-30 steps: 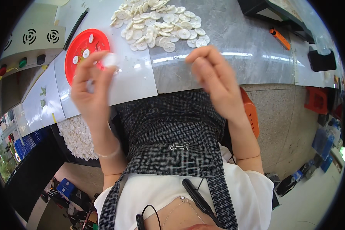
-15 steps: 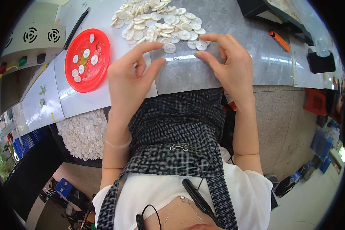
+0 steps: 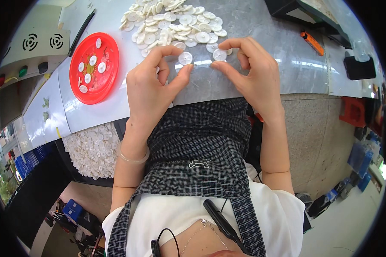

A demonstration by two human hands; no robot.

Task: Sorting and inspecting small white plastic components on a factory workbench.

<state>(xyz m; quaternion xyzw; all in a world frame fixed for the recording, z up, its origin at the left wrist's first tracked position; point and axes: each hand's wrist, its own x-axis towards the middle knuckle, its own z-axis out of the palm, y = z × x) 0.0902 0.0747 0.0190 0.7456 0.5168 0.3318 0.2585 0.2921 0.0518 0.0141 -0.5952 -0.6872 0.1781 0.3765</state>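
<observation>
Between the thumb and forefinger of my left hand (image 3: 152, 81) is a white toothed plastic gear wheel (image 3: 185, 58), pinched by its rim. A second, similar gear wheel (image 3: 219, 55) is pinched by thumb and forefinger of my right hand (image 3: 257, 70). The two wheels are level, a short gap apart, near the front of the grey metal tabletop (image 3: 201, 88). Just beyond my fingers spreads a loose pile of white gear wheels (image 3: 171, 25). Left of my left hand lies a red plate (image 3: 109, 88) with several small white parts on it, one standing with its stem showing.
At the far left stands a grey machine (image 3: 43, 45) with coloured knobs, a black pen (image 3: 82, 32) beside it. An orange cutter (image 3: 312, 43) and a black box-like device (image 3: 304, 17) are at the right. Below the table edge, a container holds many small white parts (image 3: 92, 150).
Both gear wheels have come slightly nearer to me, and my fingers have closed on their rims. My left hand has moved a little right. The pile and plate have shifted slightly left in view.
</observation>
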